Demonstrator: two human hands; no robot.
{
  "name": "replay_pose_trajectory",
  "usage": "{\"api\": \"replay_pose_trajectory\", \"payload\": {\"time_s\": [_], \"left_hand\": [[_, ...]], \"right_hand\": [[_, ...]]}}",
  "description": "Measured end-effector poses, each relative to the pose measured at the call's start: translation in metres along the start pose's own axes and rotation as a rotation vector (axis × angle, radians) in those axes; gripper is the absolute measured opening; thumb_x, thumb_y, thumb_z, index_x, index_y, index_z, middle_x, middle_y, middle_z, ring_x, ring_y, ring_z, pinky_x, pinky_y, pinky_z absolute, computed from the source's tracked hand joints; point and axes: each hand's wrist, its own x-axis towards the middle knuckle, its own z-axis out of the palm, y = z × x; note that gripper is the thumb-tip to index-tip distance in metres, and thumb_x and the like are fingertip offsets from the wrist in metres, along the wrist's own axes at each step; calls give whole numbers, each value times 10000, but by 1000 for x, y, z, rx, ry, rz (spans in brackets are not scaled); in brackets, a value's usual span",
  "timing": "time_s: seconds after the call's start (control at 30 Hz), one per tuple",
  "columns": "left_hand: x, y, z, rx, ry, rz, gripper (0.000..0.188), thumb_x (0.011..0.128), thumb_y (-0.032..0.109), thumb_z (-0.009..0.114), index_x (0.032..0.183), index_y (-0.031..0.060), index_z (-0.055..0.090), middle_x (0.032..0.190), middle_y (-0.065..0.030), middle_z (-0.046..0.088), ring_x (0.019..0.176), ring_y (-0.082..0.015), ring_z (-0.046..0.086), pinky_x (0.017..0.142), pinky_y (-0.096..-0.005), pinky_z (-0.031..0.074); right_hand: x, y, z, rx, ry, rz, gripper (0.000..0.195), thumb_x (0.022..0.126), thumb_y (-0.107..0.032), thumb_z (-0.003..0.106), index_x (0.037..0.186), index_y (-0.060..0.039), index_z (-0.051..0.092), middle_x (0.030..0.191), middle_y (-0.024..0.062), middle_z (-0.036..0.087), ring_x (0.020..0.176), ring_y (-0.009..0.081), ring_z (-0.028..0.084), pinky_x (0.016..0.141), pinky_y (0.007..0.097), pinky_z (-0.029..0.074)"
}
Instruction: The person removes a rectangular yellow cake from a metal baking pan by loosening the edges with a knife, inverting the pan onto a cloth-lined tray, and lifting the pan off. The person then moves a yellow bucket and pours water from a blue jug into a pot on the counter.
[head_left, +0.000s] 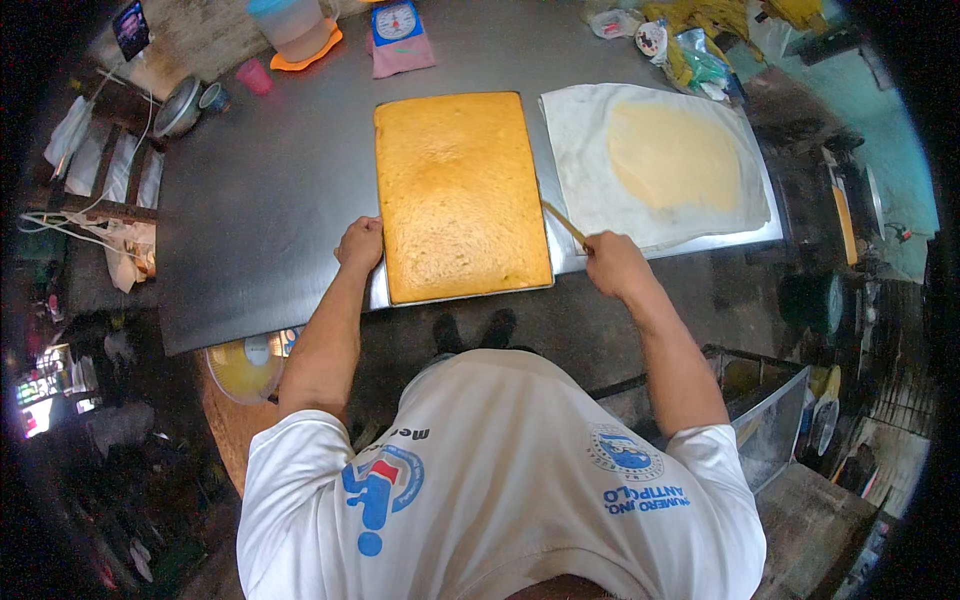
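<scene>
A golden sheet cake (461, 199) fills a shallow rectangular metal pan (480, 294) at the front of the metal table. My left hand (361, 244) is closed at the pan's left edge, apparently gripping the rim. On the other side, my right hand (615, 262) holds a thin, flat, light brown stick or spatula (564, 222), its far end at the cake's right edge. A white cloth (581, 161) with a large pale yellow patch (675, 157) lies to the right on a flat metal sheet or tray (772, 217).
Along the far side stand a lidded plastic pitcher (296, 34) on an orange mat, a pink cup (254, 76) and a blue dial scale (396, 22) on a pink cloth. Plastic bags (705, 64) lie at the back right. An electric fan (244, 367) is below the table's front left edge.
</scene>
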Motion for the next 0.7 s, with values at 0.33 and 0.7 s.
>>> {"api": "replay_pose_trajectory", "payload": {"time_s": [0.33, 0.7], "left_hand": [[-15, 6, -15, -89, 9, -27, 401, 970, 439, 452, 1150, 192, 712, 1231, -64, 691, 1185, -282, 613, 1020, -523, 365], [10, -36, 15, -82, 68, 221, 394, 954, 454, 525, 1152, 175, 721, 1145, -79, 725, 1109, -283, 656, 976, -479, 444]], "right_hand": [[-98, 3, -5, -1, -139, -37, 230, 797, -90, 588, 972, -25, 724, 908, 280, 669, 913, 457, 654, 817, 501, 525], [-93, 14, 8, -88, -98, -144, 230, 788, -82, 566, 946, -8, 716, 948, 286, 656, 912, 474, 641, 813, 509, 526]]}}
